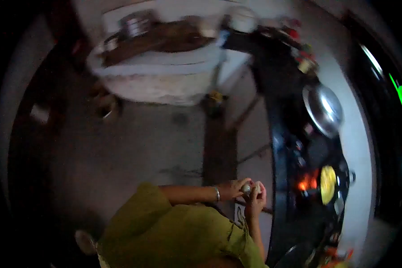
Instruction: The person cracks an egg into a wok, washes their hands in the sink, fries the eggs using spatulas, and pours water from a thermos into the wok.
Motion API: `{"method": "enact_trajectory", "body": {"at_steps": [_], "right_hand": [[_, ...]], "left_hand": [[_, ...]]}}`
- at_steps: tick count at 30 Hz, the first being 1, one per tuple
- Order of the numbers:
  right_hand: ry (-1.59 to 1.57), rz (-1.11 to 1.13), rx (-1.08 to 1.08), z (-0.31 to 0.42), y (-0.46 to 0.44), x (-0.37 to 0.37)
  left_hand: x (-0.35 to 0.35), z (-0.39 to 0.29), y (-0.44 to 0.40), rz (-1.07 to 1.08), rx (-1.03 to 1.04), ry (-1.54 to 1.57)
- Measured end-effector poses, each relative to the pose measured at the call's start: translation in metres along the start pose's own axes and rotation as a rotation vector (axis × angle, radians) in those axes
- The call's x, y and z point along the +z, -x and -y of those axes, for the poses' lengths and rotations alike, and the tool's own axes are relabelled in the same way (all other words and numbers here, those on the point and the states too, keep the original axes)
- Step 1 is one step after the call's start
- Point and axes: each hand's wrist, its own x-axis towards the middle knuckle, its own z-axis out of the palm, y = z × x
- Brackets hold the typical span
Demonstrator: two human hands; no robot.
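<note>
My left hand [235, 189], with a bangle at the wrist, is closed at the lower centre, its fingers round a small, pale, roundish object [245, 189]. Touching or nearly touching it, my right hand [256, 199] has bent fingers around something pale and too blurred to name. Both hands are beside the front edge of a dark counter [279, 205]. Orange flames [307, 182] show on the counter to their right, with a yellow round item [328, 185] just beyond.
A large shiny metal bowl [324, 109] rests farther up the counter. Jars and small items [306, 62] stand near the wall. At the top left is a pale ledge [161, 85] with vessels on it. A dark object [215, 102] is near the counter's far end.
</note>
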Motion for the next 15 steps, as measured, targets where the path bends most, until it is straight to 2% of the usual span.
{"method": "enact_trajectory", "body": {"at_steps": [1,3,4,5,6,7,9,10,12,14,15], "right_hand": [[0.121,0.028,0.002,-0.015,-0.006,0.016],[0.137,0.146,0.094,-0.014,-0.007,0.051],[0.158,0.179,0.142,-0.016,-0.004,0.071],[0.217,0.271,0.026,-0.034,-0.006,0.104],[0.229,0.318,0.031,-0.030,0.001,0.143],[0.298,0.342,0.063,-0.018,0.013,0.185],[0.369,0.407,0.091,-0.022,0.020,0.247],[0.355,0.501,0.072,-0.034,0.018,0.271],[0.348,0.628,0.055,-0.069,0.016,0.321],[0.416,0.750,-0.148,-0.102,0.005,0.355],[0.416,0.786,-0.140,-0.105,0.008,0.376]], "left_hand": [[-0.017,0.013,0.014,-0.071,-0.028,0.013],[-0.031,0.033,0.037,-0.114,-0.059,-0.199],[-0.041,0.045,0.054,-0.161,-0.088,-0.180],[-0.059,0.061,0.079,-0.343,-0.006,-0.305],[-0.075,0.072,0.100,-0.519,0.068,-0.440],[-0.106,0.061,0.124,-0.563,0.044,-0.442],[-0.180,0.025,0.168,-0.395,-0.246,-0.063],[-0.191,0.035,0.184,-0.440,-0.265,-0.068],[-0.209,0.075,0.210,-0.806,-0.126,-0.220],[-0.228,0.114,0.221,-0.872,-0.148,-0.246],[-0.240,0.126,0.229,-0.900,-0.152,-0.267]]}}
